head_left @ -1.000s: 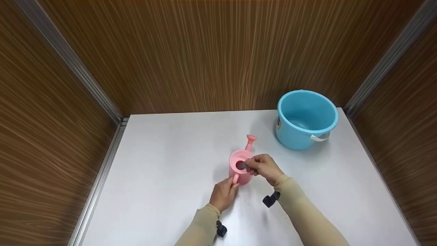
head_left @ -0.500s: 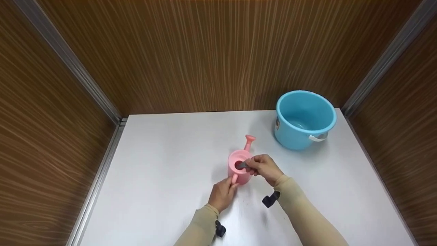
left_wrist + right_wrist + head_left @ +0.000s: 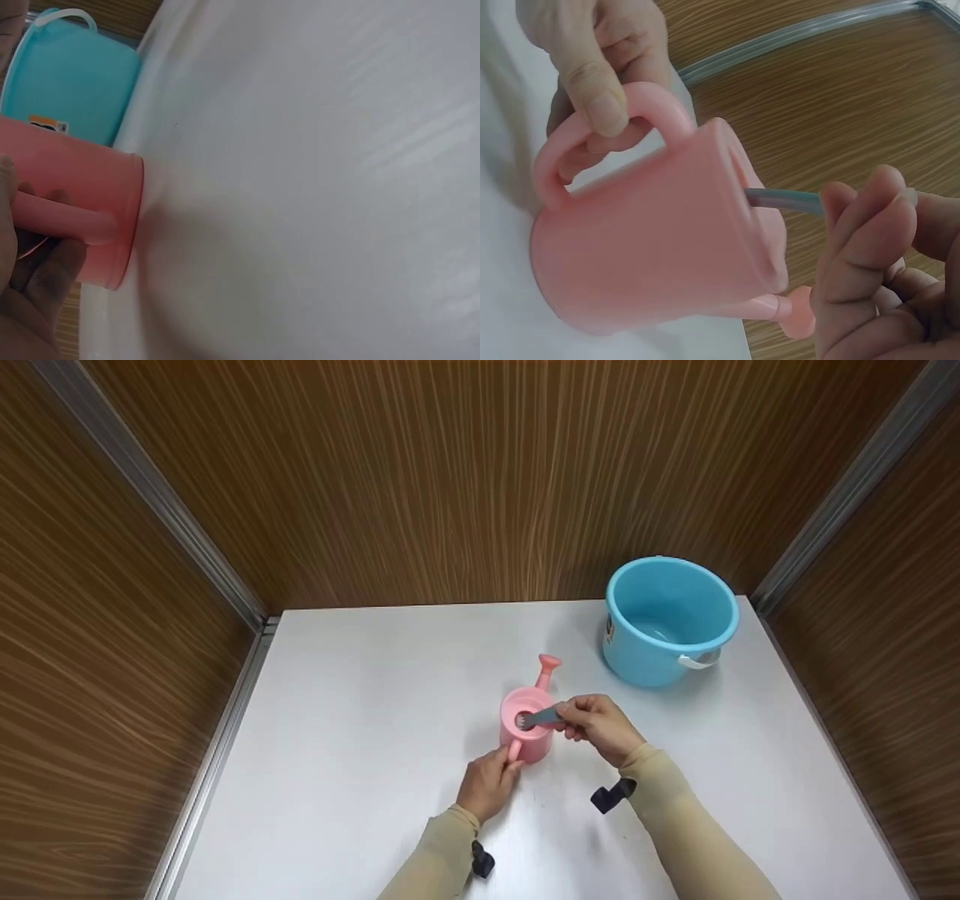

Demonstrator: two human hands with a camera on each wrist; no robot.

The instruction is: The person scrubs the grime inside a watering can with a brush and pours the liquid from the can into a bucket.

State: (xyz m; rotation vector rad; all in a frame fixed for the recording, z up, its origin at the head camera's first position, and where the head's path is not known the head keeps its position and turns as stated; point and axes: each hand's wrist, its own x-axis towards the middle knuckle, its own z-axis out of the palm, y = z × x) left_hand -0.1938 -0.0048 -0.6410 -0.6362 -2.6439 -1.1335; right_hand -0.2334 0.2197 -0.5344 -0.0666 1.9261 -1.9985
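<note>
A pink watering can point(image 3: 527, 742) stands upright on the white table, its spout pointing away. My left hand point(image 3: 487, 786) grips the can's handle; in the right wrist view the left thumb point(image 3: 606, 112) lies over that handle. Between the thumb and fingers of my right hand point(image 3: 602, 727) is the grey-blue handle of a brush point(image 3: 545, 716). Its whitish, bristle-like end sits in the can's round top opening, partly hidden by the rim. From the right wrist view, the brush handle point(image 3: 784, 199) enters the opening at a slant, and the head is out of sight.
A light blue bucket point(image 3: 651, 664) with a white handle stands at the back right of the white table point(image 3: 360, 712). Brown wood-grain panels point(image 3: 480, 480) rise behind and at both sides. Metal rails run along the corners.
My right hand has moved right and slightly up, drawing the brush partly out, so more of its handle and its whitish end show. The left hand and the can have stayed nearly still.
</note>
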